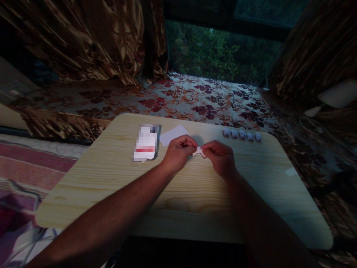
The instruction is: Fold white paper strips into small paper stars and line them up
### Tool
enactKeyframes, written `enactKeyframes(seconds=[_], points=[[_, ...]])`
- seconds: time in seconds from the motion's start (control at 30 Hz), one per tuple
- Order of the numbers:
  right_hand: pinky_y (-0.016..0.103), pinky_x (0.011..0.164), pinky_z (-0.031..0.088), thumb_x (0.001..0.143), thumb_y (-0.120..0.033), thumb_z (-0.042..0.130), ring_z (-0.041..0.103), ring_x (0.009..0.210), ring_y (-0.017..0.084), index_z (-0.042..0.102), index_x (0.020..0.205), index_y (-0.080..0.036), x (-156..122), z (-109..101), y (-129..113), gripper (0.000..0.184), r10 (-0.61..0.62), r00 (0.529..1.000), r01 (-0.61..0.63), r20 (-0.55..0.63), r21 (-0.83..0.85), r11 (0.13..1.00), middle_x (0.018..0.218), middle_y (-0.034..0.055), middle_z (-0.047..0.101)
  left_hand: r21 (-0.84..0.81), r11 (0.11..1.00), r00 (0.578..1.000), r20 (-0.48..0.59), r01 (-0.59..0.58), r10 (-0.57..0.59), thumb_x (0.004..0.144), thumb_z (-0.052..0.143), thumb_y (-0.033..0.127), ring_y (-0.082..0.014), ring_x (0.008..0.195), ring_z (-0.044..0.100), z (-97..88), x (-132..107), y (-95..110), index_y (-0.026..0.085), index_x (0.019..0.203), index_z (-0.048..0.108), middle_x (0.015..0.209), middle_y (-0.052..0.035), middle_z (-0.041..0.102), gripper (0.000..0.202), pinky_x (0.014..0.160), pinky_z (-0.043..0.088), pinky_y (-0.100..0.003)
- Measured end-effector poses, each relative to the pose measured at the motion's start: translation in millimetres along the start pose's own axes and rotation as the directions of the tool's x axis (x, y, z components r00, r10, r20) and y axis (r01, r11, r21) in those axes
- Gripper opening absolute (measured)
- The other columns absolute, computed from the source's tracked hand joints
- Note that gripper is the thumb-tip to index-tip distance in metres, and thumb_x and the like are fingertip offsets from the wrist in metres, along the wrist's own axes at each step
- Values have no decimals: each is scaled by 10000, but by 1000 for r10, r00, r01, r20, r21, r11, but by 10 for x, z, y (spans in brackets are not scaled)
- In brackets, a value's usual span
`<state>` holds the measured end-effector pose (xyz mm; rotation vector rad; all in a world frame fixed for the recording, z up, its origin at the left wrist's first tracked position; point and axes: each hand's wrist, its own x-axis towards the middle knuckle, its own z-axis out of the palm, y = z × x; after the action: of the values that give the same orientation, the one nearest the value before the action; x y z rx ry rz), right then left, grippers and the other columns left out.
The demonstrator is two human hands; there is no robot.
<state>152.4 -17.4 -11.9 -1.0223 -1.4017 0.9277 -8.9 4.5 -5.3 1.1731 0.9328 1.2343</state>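
Observation:
Both hands meet over the middle of a light wooden table [111, 186]. My left hand [178, 152] and my right hand [220, 156] each pinch one side of a small folded piece of white paper [199, 152], held just above the tabletop. The fingers of both hands are curled closed on it. A blank white card [171, 136] lies just behind my left hand. A white packet with a red stripe [146, 143] lies flat to the left of that card.
A row of several small folded paper pieces [242, 134] sits near the table's far right edge. A floral red and brown cloth [195, 98] covers the surface behind the table. Brown curtains [83, 37] hang on both sides of a window [217, 52].

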Motion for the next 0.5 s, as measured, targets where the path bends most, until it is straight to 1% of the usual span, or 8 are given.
enactKeyframes(seconds=[0.1,0.2,0.3,0.37,0.5], points=[[251,553,435,725,-131,651,576,567,121,717,742,-208,11,-7,-30,103,32,999,-32,-11,47,998,609,-30,649,-3,1000,1000,26,15,-15,629,678,93,-81,542,524,0,-1,7,165,679,670,583,30,611,88,558,389,-217],[239,535,435,709,-124,644,569,552,112,712,723,-199,13,-10,-69,103,58,998,-57,-33,44,997,597,-30,647,10,999,998,51,31,-32,652,690,123,-86,544,535,2,-13,21,160,707,679,590,22,620,67,554,393,-219],[247,549,475,717,-171,658,589,559,117,706,801,-199,9,-7,-101,101,101,995,-99,-20,79,992,621,-32,651,21,999,998,60,31,-32,679,735,194,-92,556,553,5,-29,34,155,721,661,620,11,641,93,559,409,-224],[264,571,509,715,-212,684,610,578,127,694,868,-201,9,-2,-114,154,138,990,-136,-10,101,986,657,-30,660,41,999,998,56,16,-18,678,761,226,-93,563,560,6,-36,37,156,722,644,639,9,648,144,562,419,-226],[278,587,535,698,-254,717,628,599,139,675,916,-200,18,0,-113,229,174,985,-170,-21,106,980,686,-20,674,72,997,999,44,-21,17,664,778,219,-88,584,561,7,-41,32,166,756,634,674,14,645,179,571,427,-220]])
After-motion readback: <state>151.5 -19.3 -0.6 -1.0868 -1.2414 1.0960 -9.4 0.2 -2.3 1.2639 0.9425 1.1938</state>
